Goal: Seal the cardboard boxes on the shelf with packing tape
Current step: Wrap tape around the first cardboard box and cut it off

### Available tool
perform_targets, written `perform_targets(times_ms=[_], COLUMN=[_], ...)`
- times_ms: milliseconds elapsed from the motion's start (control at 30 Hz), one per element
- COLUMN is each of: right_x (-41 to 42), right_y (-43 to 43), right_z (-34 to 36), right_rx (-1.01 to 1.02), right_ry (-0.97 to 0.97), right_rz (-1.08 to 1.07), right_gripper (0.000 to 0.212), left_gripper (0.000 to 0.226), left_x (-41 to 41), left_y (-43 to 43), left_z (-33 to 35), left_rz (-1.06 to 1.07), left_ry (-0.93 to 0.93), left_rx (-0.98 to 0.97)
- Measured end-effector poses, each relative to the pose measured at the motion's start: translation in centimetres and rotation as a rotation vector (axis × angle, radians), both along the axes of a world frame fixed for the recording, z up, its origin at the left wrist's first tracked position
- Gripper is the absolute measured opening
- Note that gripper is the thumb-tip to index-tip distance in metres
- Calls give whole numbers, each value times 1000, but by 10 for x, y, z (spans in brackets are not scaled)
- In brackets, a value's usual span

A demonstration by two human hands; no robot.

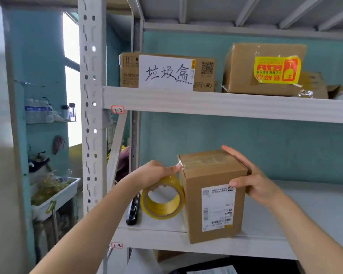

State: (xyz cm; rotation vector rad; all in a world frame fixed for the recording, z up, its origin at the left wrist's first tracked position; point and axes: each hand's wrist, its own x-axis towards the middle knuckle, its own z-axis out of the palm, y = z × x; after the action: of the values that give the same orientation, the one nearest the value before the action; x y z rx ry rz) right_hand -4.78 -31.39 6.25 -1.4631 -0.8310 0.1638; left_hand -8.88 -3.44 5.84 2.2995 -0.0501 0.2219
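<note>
A small cardboard box (212, 196) with a white shipping label stands at the front edge of the middle shelf (305, 220). Clear tape lies across its top. My left hand (156, 175) grips a yellow roll of packing tape (162, 198) just left of the box, its thumb stretched out to the tape at the box's top left corner. My right hand (253, 178) holds the box's right side, fingers straight along the top right edge and thumb on the front face.
A black utility knife (134, 209) lies on the shelf left of the roll. On the upper shelf (226, 103) sit a box with a handwritten white sign (166, 73) and a box with a yellow sticker (263, 70). A grey upright post (92, 107) stands at left.
</note>
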Motion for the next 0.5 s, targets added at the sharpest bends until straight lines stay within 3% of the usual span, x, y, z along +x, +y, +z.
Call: perform_targets(times_ms=[100,200,267,400,500], right_x=[-10,-16,-21,-22,-20], right_y=[-21,-14,5,32,51], right_z=[27,46,45,45,49], right_rx=[-459,-1133,-1378,-1419,-1407], right_ry=[-42,-417,-623,-683,-774], right_rz=[-135,-372,-420,-421,-360], right_gripper=[100,117,127,137,133], left_gripper=[68,70,70,70,70], left_x=[7,13,16,18,19], left_y=[-22,-39,-45,-47,-48], left_z=[8,13,13,14,15], left_rz=[-39,-60,-68,-68,-78], left_ry=[9,13,11,17,2], left_rx=[39,110,140,152,156])
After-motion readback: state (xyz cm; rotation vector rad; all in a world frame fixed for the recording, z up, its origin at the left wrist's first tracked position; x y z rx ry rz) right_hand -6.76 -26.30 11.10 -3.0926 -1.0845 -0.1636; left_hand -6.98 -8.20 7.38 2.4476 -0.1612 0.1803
